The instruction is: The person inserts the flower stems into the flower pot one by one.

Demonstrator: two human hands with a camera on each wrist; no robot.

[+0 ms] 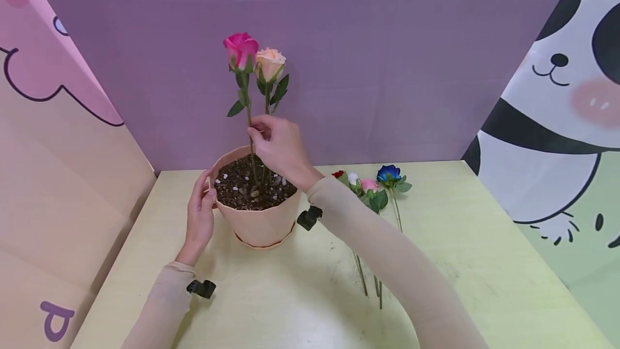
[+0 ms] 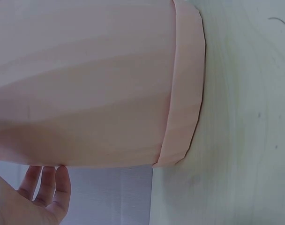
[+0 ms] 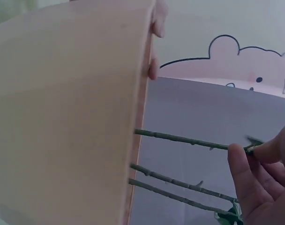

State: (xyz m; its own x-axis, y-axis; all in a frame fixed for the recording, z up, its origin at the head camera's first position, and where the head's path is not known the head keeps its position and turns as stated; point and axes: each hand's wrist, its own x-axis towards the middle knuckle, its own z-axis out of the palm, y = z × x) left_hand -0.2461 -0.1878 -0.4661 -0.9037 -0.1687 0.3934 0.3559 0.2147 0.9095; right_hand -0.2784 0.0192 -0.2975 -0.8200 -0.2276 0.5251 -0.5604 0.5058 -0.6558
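Note:
A peach-coloured flowerpot filled with dark soil stands on its saucer. My left hand holds its left side at the rim; several of those fingers touch the pot wall in the left wrist view. With thumb and fingertips, my right hand pinches the stem of a hot-pink rose, whose lower end goes down into the soil. Close beside it stands a peach rose, upright in the same pot. The right wrist view shows the pinched stem and two more stems below it.
On the table right of the pot lie several artificial flowers, among them a blue one and a pink one; my right forearm partly covers them. A purple backdrop rises behind, with printed panels at both sides.

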